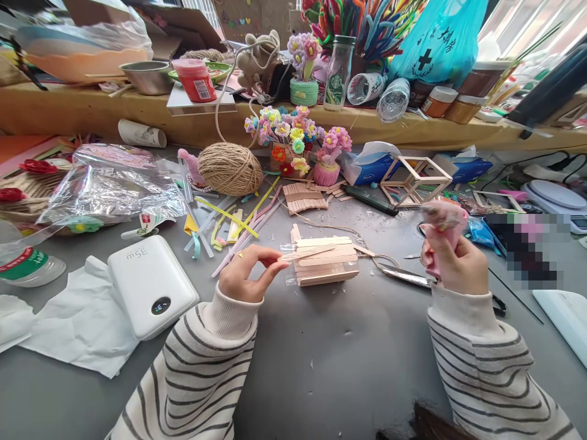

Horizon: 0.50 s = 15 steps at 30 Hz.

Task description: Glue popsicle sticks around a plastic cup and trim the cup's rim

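Observation:
My left hand (247, 272) pinches one end of a wooden craft stick (314, 251) between thumb and fingers. The stick's far end lies over a small structure of craft sticks (328, 267), which rests on the table with clear plastic pieces showing at its left side. To the right, my right hand (456, 263) is closed around a pink hot glue gun (452, 223), raised above the table and apart from the structure. Scissors (406, 275) lie beneath and left of that hand. A stack of loose craft sticks (305, 198) sits behind the structure.
A white power bank (153, 287) lies left on crumpled tissue (73, 324). Behind are a ball of twine (230, 169), a box knife (370, 200) and an open stick frame (415, 181). A shelf (257, 116) with jars and flowers spans the back.

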Each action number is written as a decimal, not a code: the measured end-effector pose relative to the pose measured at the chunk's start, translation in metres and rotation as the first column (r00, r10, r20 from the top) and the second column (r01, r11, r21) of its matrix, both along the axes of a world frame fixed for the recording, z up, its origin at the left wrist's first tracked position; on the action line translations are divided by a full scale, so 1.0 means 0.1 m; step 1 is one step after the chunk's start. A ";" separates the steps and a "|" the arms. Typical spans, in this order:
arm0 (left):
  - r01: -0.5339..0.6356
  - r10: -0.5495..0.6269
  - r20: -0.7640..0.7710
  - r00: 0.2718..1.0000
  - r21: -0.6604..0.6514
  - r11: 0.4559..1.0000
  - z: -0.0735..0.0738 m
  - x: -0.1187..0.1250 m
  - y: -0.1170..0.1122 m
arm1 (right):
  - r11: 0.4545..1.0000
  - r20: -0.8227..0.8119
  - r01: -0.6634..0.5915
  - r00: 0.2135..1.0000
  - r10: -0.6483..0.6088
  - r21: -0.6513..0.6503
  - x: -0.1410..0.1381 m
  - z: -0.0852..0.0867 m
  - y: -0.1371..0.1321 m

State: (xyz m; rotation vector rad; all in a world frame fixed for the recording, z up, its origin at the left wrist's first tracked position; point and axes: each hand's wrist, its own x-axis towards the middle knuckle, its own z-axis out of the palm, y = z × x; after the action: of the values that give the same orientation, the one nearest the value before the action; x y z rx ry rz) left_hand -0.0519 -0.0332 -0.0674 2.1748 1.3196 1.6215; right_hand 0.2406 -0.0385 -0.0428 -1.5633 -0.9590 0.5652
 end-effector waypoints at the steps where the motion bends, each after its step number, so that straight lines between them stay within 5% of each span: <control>1: 0.001 -0.001 -0.008 1.000 -0.002 1.000 0.00 0.00 0.00 | 1.000 -0.174 -0.025 0.984 0.026 0.011 0.03 0.02 0.02; 4: 0.003 -0.004 -0.023 1.000 -0.007 1.000 0.01 -0.01 -0.01 | 0.995 -0.567 -0.081 0.818 0.097 0.054 0.10 0.08 0.07; 7: 0.000 -0.001 -0.029 1.000 -0.018 1.000 0.02 -0.01 -0.02 | 0.991 -0.792 -0.135 0.604 0.089 0.009 0.17 0.11 0.11; 11: 0.004 -0.005 -0.019 1.000 -0.028 1.000 0.02 -0.01 -0.01 | 0.987 -0.907 -0.153 0.420 0.021 -0.049 0.18 0.10 0.14; 15: 0.010 -0.010 -0.010 1.000 -0.021 1.000 0.01 -0.01 -0.01 | 0.984 -0.933 -0.170 0.359 0.004 -0.062 0.12 0.10 0.14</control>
State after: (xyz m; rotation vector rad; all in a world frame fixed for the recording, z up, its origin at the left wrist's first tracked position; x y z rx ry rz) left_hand -0.0529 -0.0339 -0.0661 2.1767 1.3208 1.5878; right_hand 0.2527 -0.0250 -0.0325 -0.9864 -0.0683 1.4476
